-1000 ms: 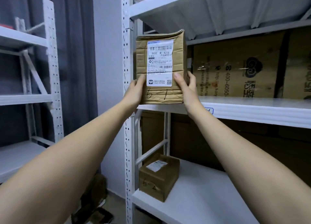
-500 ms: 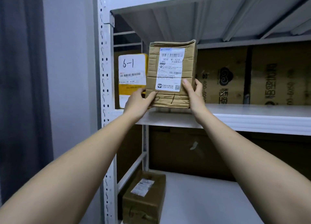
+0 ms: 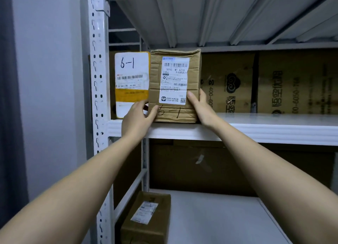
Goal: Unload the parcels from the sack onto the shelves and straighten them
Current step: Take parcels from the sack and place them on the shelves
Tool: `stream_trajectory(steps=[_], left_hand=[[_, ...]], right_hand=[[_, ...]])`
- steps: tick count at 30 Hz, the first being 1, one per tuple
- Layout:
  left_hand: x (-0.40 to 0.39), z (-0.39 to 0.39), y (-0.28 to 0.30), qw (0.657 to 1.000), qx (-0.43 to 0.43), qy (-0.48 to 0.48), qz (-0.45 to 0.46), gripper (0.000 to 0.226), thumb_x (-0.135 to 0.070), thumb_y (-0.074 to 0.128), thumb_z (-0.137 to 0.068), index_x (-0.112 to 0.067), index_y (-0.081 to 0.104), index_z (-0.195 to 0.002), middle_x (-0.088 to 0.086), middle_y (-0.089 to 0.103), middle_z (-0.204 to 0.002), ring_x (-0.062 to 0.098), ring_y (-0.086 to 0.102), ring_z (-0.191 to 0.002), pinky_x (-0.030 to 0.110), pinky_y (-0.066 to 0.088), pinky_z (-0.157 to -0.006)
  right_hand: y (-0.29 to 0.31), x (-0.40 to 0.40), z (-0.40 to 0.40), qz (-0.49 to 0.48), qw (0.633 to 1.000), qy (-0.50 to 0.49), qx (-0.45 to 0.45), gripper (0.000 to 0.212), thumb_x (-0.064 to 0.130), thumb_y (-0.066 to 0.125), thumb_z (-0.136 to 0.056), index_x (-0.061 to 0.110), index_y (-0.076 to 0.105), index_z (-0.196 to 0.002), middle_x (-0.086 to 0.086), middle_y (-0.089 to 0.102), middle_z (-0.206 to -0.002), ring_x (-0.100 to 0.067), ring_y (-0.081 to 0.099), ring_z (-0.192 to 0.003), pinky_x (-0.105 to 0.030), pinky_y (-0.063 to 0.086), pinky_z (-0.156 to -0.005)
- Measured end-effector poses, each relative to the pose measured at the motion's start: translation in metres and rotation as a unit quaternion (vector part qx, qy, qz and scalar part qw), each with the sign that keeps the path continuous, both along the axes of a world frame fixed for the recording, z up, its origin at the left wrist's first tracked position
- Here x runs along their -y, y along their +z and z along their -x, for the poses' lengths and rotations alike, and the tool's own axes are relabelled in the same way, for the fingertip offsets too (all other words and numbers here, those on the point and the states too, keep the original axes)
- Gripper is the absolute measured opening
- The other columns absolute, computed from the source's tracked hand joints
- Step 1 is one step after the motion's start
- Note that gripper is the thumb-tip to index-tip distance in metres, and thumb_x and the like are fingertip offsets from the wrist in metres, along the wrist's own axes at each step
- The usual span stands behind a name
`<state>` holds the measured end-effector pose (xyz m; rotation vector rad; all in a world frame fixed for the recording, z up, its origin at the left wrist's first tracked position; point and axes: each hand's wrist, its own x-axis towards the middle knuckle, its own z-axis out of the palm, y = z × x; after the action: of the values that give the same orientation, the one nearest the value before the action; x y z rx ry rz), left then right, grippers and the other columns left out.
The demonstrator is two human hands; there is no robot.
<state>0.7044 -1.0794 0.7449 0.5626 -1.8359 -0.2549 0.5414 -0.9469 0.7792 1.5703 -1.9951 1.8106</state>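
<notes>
A creased brown cardboard parcel [image 3: 155, 82] with a white shipping label and a handwritten "6-1" stands upright on the white middle shelf [image 3: 256, 128]. My left hand [image 3: 136, 118] grips its lower left corner, thumb on the front face. My right hand [image 3: 199, 106] grips its lower right edge, thumb on the label and fingers round the side. Right beside it on the left stands a yellow-and-white parcel [image 3: 131, 82], also marked "6-1". The sack is out of view.
A white perforated upright post [image 3: 97, 97] frames the shelving on the left. Large brown cartons [image 3: 274, 82] line the back of the middle shelf. Another small brown parcel [image 3: 148, 218] lies on the lower shelf [image 3: 219, 218]. A grey wall and curtain are at the left.
The brown parcel went from being held at the post to resting on the middle shelf beside the yellow parcel. The view shifted right and closer. Both hands kept their hold.
</notes>
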Motion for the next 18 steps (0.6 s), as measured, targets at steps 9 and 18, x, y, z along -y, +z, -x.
stream_trajectory(steps=[9,18], left_hand=[[0.009,-0.005,-0.002,0.999,0.027,0.006,0.045,0.041,-0.054,0.049,-0.091,-0.025,0.053,-0.119,-0.010,0.064,-0.097,0.017,0.063,-0.089,0.037,0.050,-0.076],[0.023,-0.002,0.012,0.996,0.084,0.010,0.033,0.038,-0.058,0.051,-0.088,-0.027,0.051,-0.110,-0.013,0.068,-0.093,0.016,0.064,-0.088,0.029,0.040,-0.062]], right_hand=[[-0.004,-0.001,0.001,-0.053,0.994,-0.089,-0.043,0.078,0.063,0.035,-0.094,0.020,0.011,-0.154,-0.007,0.036,-0.153,-0.028,0.036,-0.138,-0.033,0.029,-0.103],[0.000,0.009,-0.001,-0.088,0.986,-0.138,-0.030,0.089,0.066,0.044,-0.088,0.015,0.008,-0.153,-0.008,0.045,-0.145,-0.029,0.050,-0.123,-0.036,0.040,-0.089]])
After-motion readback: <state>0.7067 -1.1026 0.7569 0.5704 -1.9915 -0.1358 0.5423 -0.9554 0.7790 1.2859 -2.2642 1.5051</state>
